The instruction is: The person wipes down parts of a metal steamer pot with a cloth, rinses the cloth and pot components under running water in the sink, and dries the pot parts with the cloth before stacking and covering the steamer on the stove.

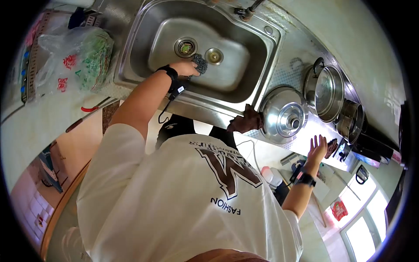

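Note:
My left hand (185,68) reaches down into the steel sink (168,32), fingers closed around a grey steel wool scrubber (200,64). The scrubber is beside the two drains; the left drain (186,47) has green scraps in it. On the right, my right hand (318,148) is over the counter with its fingers spread. A dark brown cloth-like piece (331,148) shows right against that hand; whether they touch is unclear. Another crumpled brown cloth (246,120) hangs at the counter's front edge. Both wrists wear black bands.
Right of the sink sit a domed steel lid (286,115), a steel pot (328,92) and a smaller pot (350,121). A faucet (247,14) rises behind the sink. Left are a plastic bag (83,61) with green contents and a red-handled tool (90,108).

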Available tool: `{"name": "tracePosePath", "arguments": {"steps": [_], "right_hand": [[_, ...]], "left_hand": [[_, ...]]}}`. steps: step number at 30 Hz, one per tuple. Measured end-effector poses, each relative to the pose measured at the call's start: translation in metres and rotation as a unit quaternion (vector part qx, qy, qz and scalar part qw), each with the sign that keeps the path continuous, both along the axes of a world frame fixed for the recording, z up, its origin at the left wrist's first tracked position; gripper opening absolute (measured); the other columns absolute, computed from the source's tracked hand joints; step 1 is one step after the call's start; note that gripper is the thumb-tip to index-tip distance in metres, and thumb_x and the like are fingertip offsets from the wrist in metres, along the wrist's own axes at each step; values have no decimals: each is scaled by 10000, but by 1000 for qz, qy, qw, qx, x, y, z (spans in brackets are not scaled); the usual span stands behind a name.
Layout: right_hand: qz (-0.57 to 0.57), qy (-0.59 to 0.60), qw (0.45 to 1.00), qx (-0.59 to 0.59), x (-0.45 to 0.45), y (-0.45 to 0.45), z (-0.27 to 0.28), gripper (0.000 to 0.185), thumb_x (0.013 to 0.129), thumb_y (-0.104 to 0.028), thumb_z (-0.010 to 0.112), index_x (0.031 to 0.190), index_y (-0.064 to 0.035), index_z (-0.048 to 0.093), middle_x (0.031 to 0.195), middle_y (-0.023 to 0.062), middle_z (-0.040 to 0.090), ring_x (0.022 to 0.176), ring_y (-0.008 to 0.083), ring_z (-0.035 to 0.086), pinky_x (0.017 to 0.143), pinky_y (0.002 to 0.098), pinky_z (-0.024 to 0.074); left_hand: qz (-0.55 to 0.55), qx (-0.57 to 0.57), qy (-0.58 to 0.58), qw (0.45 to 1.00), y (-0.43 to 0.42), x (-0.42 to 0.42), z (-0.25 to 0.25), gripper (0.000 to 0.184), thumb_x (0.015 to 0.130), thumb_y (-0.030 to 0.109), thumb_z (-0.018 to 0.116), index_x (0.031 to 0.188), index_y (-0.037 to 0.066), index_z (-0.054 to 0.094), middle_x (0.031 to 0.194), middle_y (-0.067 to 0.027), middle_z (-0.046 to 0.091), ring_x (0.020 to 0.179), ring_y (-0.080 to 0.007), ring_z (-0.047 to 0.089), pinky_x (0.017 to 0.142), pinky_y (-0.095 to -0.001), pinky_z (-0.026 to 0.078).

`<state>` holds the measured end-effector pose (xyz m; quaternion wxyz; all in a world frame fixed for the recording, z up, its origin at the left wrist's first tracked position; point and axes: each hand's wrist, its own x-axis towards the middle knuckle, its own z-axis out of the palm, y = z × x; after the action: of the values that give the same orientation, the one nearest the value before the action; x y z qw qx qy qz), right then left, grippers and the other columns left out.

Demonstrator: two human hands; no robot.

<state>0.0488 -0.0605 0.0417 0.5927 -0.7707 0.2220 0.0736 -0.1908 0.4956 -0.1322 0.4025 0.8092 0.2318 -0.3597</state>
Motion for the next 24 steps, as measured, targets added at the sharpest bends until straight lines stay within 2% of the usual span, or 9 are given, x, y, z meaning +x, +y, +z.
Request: {"name": "tracePosePath", "arguments": {"steps": [3, 7, 11, 13, 14, 16, 18, 22, 24], "right_hand": [[6, 8, 1000, 7, -71, 29, 6, 510, 932, -87, 498, 1408, -17, 331, 1304, 199, 533, 1141, 343, 576, 931, 413, 507], [14, 61, 998, 3, -143, 75, -2, 490, 941, -96, 494, 1396, 3, 342, 1272, 196, 565, 1098, 317, 611, 888, 379, 520], [150, 64, 987, 8, -181, 104, -23, 470, 930, -99, 548, 1372, -18, 410, 1230, 165, 593, 1059, 247, 617, 868, 334, 511], [330, 10, 943, -49, -194, 126, -34, 441, 889, -77, 602, 1316, -51, 499, 1225, 129, 603, 1069, 224, 607, 877, 323, 500], [435, -29, 894, -101, -197, 142, -40, 429, 859, -64, 632, 1280, -70, 547, 1224, 116, 606, 1083, 230, 599, 887, 331, 493], [596, -153, 772, -162, -200, 179, -45, 443, 777, -61, 686, 1210, -95, 604, 1273, 96, 579, 1171, 270, 541, 927, 375, 459], [662, -206, 683, -227, -201, 198, -61, 493, 726, -75, 704, 1206, -105, 599, 1322, 96, 540, 1253, 307, 461, 958, 412, 421], [615, -238, 708, -250, -186, 199, -82, 558, 727, -101, 709, 1261, -78, 552, 1343, 95, 528, 1315, 313, 411, 984, 420, 407], [596, -250, 720, -255, -173, 196, -85, 532, 773, -107, 672, 1276, -14, 524, 1358, 151, 505, 1319, 393, 377, 1100, 440, 321]], "left_hand": [[-24, -39, 43, 998, 8, -3, -36, 699, 837, 419, 630, 1384, 23, 448, 1411, -195, 457, 1295, -320, 438, 1068, -377, 335], [8, -22, 64, 998, 7, -2, -27, 679, 839, 399, 643, 1360, 1, 468, 1361, -209, 503, 1254, -325, 478, 1048, -385, 357], [169, -111, -8, 979, 13, -10, -44, 515, 869, 322, 635, 1262, -2, 556, 1271, -153, 578, 1185, -258, 527, 987, -359, 406], [265, -160, -51, 949, 13, -9, -18, 347, 911, 257, 610, 1162, 20, 629, 1167, -70, 636, 1136, -182, 540, 962, -318, 412], [258, -159, -52, 952, 13, -10, 0, 347, 911, 257, 610, 1162, 20, 629, 1167, -70, 636, 1136, -182, 540, 962, -318, 412], [346, -267, -128, 890, 18, -17, 27, 317, 934, 250, 594, 1176, 47, 626, 1209, -59, 612, 1144, -178, 526, 991, -343, 396], [368, -306, -137, 867, 16, -24, 45, 319, 943, 243, 583, 1189, 42, 613, 1240, -63, 592, 1153, -186, 518, 1006, -362, 390], [431, -418, -142, 787, 3, -28, 78, 350, 960, 223, 554, 1233, 3, 561, 1306, -90, 538, 1178, -225, 504, 1028, -388, 396], [434, -432, -147, 777, -5, -28, 82, 348, 967, 209, 539, 1235, -15, 548, 1278, -99, 557, 1167, -238, 512, 1019, -390, 411]]}}
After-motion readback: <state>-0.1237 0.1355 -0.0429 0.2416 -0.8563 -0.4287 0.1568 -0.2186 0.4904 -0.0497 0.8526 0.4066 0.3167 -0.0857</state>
